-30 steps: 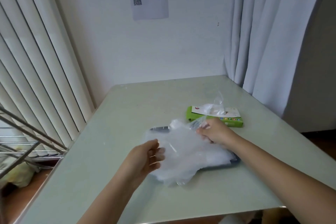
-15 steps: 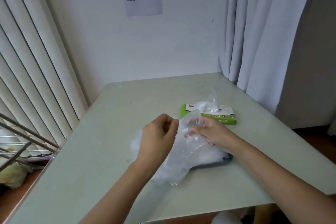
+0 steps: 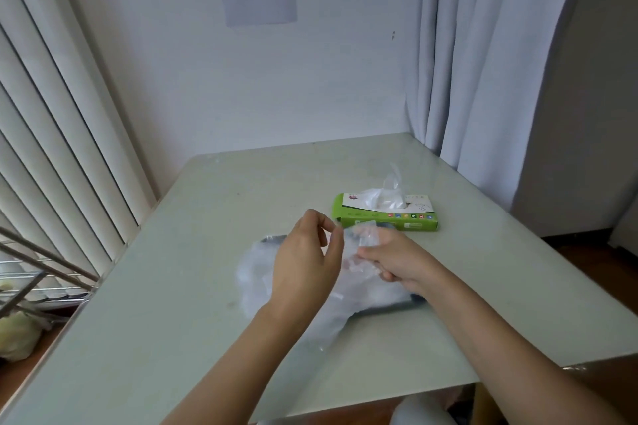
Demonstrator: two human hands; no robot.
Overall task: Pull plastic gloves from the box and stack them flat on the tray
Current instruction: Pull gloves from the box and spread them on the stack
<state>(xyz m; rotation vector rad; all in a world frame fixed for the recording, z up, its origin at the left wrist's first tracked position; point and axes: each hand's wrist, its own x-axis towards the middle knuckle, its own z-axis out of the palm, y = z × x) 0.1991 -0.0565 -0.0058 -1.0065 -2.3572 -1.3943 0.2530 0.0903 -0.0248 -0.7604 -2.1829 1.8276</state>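
Now we hold one thin glove point(image 3: 362, 252) between both hands, just above the tray point(image 3: 390, 307). Our left hand point(image 3: 303, 262) pinches its upper edge with thumb and fingertips, and our right hand point(image 3: 397, 262) is closed on the other side of the same glove. Under them lies the pile of gloves point(image 3: 255, 283), which hides most of the dark tray and hangs over its near edge onto the tabletop point(image 3: 172, 321). We judge this step is spreading the glove; the next move calls for pulling it flat and lowering it squarely on the pile. Farther back, the green box point(image 3: 386, 217) stands just behind the tray, one more glove sticking out.
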